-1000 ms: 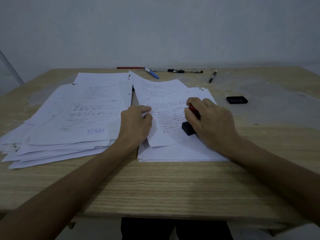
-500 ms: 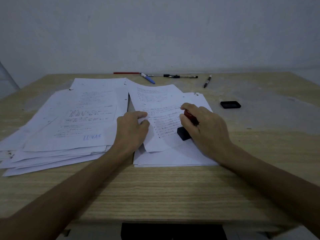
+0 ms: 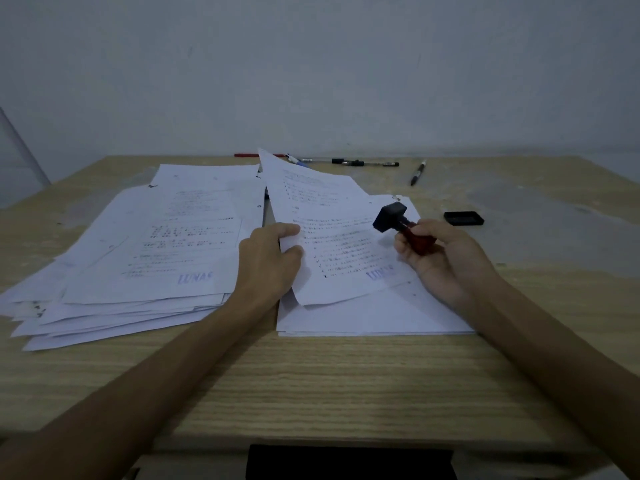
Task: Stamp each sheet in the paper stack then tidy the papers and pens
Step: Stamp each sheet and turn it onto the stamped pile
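Lifted since half a second ago: the stamp (image 3: 403, 225) has come up off the top sheet (image 3: 332, 237) and is now tilted in the air, black head pointing left, red handle gripped in the right hand (image 3: 440, 258), fingers curled round it. A fresh blue imprint (image 3: 380, 272) shows on the sheet's lower right where the stamp was pressing.

Left hand (image 3: 268, 261) pinches the left edge of that sheet between thumb and fingers; the sheet is bowed and partly raised off the unstamped stack (image 3: 374, 317) under it, far corner lifted toward the back of the counter (image 3: 311, 382).

Left of it, just beside, a loose fanned pile of done sheets (image 3: 138, 271); its top page carries the same blue mark at the lower right. Edges splay out untidily.

Progress, as judged: stamping well along. The left pile looks much thicker than the right stack, which appears thin, only a few sheets' edges visible. This sheet looks finished and likely goes over to the left pile next. Exact count remaining cannot be told.

Tidying not begun: several pens (image 3: 349, 162) lie scattered along the back edge, one black pen (image 3: 418, 173) apart at an angle. Small black ink pad (image 3: 464, 218) sits to the right, apart from the papers.
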